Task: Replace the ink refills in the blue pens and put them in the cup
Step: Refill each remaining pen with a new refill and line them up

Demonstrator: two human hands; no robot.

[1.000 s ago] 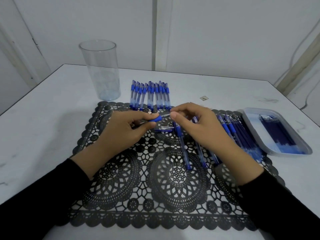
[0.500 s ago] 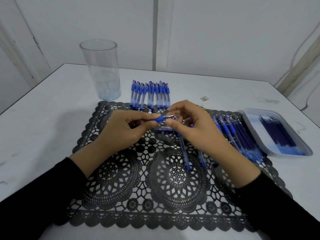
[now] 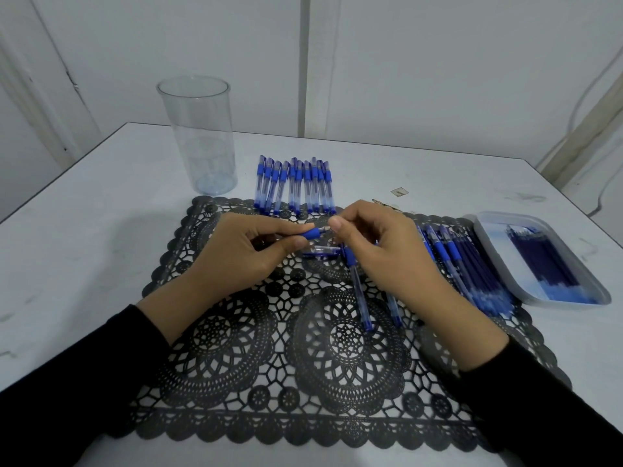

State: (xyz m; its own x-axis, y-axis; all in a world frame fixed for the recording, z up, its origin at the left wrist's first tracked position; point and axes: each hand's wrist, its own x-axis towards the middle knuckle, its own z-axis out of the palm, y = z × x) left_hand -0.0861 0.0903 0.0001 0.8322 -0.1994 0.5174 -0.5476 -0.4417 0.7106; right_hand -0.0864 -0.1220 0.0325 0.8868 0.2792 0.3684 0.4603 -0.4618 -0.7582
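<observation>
My left hand (image 3: 242,254) grips a blue pen (image 3: 312,234) by its rubber grip, above the middle of the black lace mat (image 3: 303,382). My right hand (image 3: 381,251) pinches the pen's metal tip with thumb and forefinger. A pen cap (image 3: 322,252) lies on the mat just below the hands. Two more blue pens (image 3: 360,294) lie under my right hand. A clear plastic cup (image 3: 199,136) stands upright at the back left with nothing inside it.
A row of several capped blue pens (image 3: 293,185) lies behind the mat. Another pile of pens (image 3: 462,264) lies at the mat's right edge. Further right, a grey tray (image 3: 499,264) holds several dark refills (image 3: 542,261). The white table (image 3: 84,264) meets walls behind.
Both hands have risen slightly and drawn closer together around the pen's tip. My right hand's fingers have shifted on the tip. Everything else lies where it was.
</observation>
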